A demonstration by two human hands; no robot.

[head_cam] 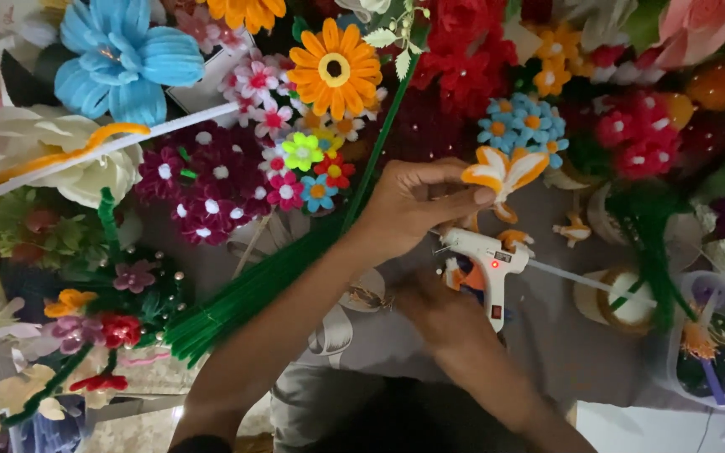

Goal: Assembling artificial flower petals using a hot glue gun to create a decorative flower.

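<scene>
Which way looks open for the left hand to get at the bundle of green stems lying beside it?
Probably yes, though not at once: the left hand is pinching an orange-and-white petal flower. The green stem bundle lies uncovered just beside that forearm, with nothing on top of it.

A grey patterned cloth [547, 335] is spread as the work surface, ringed by handmade flowers [211, 180]. Pale marbled floor [127, 432], perhaps tile, is glimpsed below. The scene is dimly lit, with deep shadows.
</scene>
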